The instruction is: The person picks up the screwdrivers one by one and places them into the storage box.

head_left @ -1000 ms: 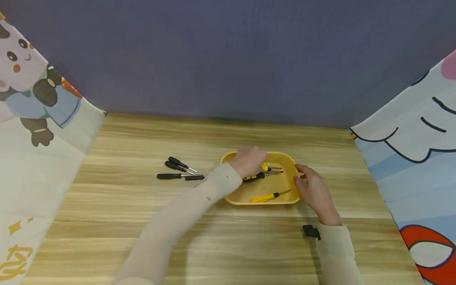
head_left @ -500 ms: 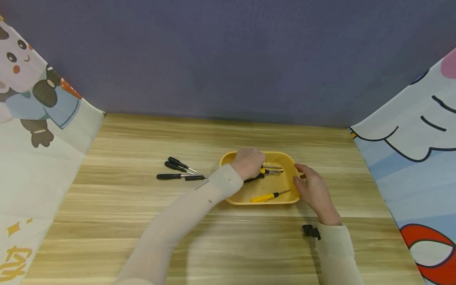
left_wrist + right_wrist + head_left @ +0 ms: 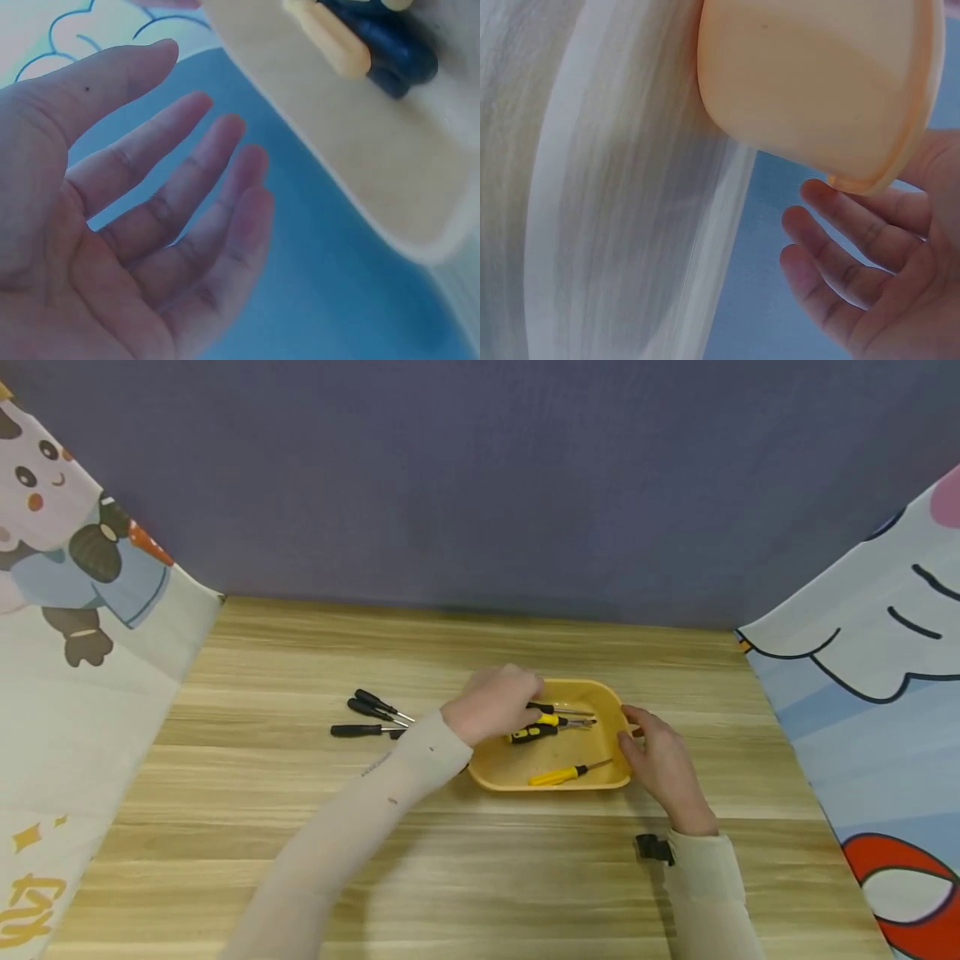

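Note:
A shallow yellow plastic bin (image 3: 581,756) holds several screwdrivers. Over its left end is my left hand (image 3: 491,700), nothing in its grasp; the left wrist view shows the palm bare and the fingers (image 3: 191,180) spread loosely. Just right of that hand lie a yellow-and-black screwdriver (image 3: 534,734) and others bunched with it, shafts toward the right. One yellow-handled screwdriver (image 3: 553,777) lies apart along the bin's near wall. My right hand (image 3: 663,764) holds the bin's right rim between thumb and forefinger, while its other fingers (image 3: 814,240) stay off the wall.
Left of the bin, several black-handled screwdrivers (image 3: 356,731) lie on the wood-grain table (image 3: 480,893), one partly hidden by my left forearm. A small black object (image 3: 654,848) sits beside my right wrist. A dark cloth wall (image 3: 480,485) borders the far edge.
My left hand has drawn back leftward and opened from the bunched screwdrivers, uncovering more handles, including a black one. The right hand and the bin stay put.

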### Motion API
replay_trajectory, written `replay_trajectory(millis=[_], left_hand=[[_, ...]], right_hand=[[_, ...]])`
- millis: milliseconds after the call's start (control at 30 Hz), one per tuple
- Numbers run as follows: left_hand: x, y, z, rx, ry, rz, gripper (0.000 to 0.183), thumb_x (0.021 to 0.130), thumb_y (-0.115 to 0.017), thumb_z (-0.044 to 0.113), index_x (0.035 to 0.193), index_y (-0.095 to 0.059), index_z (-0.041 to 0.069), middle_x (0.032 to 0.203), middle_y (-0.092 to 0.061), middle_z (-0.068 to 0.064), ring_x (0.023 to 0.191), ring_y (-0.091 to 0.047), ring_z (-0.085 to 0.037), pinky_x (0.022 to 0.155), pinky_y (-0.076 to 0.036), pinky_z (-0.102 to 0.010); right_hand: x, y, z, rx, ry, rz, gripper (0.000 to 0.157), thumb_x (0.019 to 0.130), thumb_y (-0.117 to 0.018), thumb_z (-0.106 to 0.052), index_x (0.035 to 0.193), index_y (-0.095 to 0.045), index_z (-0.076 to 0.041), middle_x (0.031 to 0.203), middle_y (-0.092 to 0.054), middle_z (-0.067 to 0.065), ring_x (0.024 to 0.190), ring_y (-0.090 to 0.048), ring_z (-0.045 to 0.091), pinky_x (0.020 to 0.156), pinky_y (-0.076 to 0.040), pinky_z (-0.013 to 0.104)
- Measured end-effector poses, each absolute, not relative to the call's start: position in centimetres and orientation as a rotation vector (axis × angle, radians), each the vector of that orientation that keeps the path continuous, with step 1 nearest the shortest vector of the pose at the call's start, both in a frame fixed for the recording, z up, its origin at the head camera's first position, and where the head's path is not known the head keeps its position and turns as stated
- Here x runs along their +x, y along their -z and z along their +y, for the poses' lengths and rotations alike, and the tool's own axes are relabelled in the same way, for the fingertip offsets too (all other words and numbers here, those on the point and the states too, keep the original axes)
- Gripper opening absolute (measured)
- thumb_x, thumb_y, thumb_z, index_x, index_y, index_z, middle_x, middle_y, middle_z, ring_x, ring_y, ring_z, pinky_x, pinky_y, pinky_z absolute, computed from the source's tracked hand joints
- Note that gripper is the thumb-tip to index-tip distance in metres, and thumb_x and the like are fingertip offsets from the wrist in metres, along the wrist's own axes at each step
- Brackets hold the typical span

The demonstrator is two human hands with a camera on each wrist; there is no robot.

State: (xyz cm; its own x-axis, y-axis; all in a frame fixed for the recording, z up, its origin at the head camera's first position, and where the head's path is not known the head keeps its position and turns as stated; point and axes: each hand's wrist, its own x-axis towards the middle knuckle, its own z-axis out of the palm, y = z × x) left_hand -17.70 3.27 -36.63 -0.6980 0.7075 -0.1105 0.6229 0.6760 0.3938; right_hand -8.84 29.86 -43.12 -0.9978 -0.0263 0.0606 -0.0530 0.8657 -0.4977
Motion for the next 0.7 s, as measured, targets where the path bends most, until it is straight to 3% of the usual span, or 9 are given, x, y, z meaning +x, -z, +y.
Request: replay_trajectory(millis=[100, 367, 500, 700], left_hand=[[-17.4, 36.4, 1.8, 1.112, -0.519, 2.665, 0.025, 0.095, -0.07, 0.027, 0.116, -0.073, 0.013, 0.115, -0.07, -0.002, 0.091, -0.064, -0.014, 0.068, -0.054, -0.028], [-15.9, 36.4, -2.8, 1.099, -0.594, 2.748, 0.027, 0.097, -0.069, 0.032, 0.119, -0.073, 0.018, 0.122, -0.067, 0.0, 0.108, -0.064, -0.018, 0.083, -0.055, -0.034], [-15.3, 36.4, -5.1, 1.06, -0.614, 2.795, 0.027, 0.096, -0.07, 0.031, 0.12, -0.073, 0.018, 0.119, -0.067, 0.001, 0.099, -0.065, -0.016, 0.078, -0.055, -0.034], [-14.4, 37.2, -8.6, 1.028, -0.748, 2.885, 0.024, 0.093, -0.073, 0.025, 0.114, -0.074, 0.013, 0.112, -0.069, -0.002, 0.103, -0.065, -0.022, 0.086, -0.054, -0.041]], right_hand=[[-8.9, 43.1, 29.8, 0.063, -0.788, -2.994, 0.044, 0.1, -0.058, -0.008, 0.141, -0.049, 0.006, 0.133, -0.056, 0.028, 0.104, -0.06, 0.042, 0.082, -0.051, 0.057], [-8.9, 43.0, 29.9, 0.074, -0.802, -3.0, 0.044, 0.1, -0.058, -0.008, 0.141, -0.048, 0.007, 0.134, -0.054, 0.029, 0.104, -0.06, 0.042, 0.082, -0.051, 0.057], [-8.9, 43.3, 30.0, 0.075, -0.805, -2.986, 0.044, 0.1, -0.057, -0.007, 0.141, -0.049, 0.007, 0.134, -0.054, 0.029, 0.104, -0.06, 0.043, 0.082, -0.051, 0.058], [-8.9, 43.4, 30.2, 0.08, -0.787, -2.982, 0.044, 0.1, -0.058, -0.008, 0.14, -0.049, 0.007, 0.134, -0.055, 0.028, 0.103, -0.06, 0.042, 0.081, -0.051, 0.058]])
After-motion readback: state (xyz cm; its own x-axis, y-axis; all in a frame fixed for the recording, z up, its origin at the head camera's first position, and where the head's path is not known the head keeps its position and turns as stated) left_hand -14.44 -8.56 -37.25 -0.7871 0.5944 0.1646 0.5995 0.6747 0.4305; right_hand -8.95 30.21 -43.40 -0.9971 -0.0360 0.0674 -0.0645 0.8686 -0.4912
